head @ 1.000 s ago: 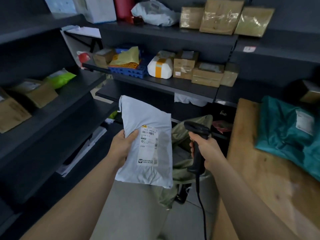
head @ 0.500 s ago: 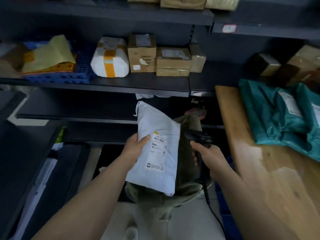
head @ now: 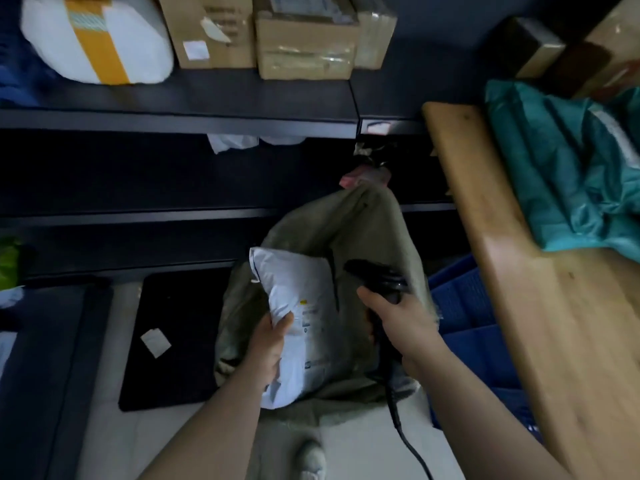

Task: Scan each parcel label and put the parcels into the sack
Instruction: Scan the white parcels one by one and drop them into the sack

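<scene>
The left hand (head: 268, 344) gripped a pale grey parcel (head: 291, 282) by its left edge, thumb curled over the front beside the printed label (head: 311, 327). The parcel hung over the open mouth of an olive sack (head: 363, 230), its lower end partly inside. The right hand (head: 401, 320) was wrapped round the handle of a black scanner (head: 377, 275), held above the sack's right side, its cable (head: 398, 420) trailing down to the floor. The sack stood on the floor near the left edge of the wooden counter (head: 554, 323), with a blue crate (head: 464, 306) between them. Teal parcels (head: 561, 168) lay at the counter's far right corner. Cardboard boxes (head: 304, 39) sat on the dark shelf (head: 207, 98) behind.
</scene>
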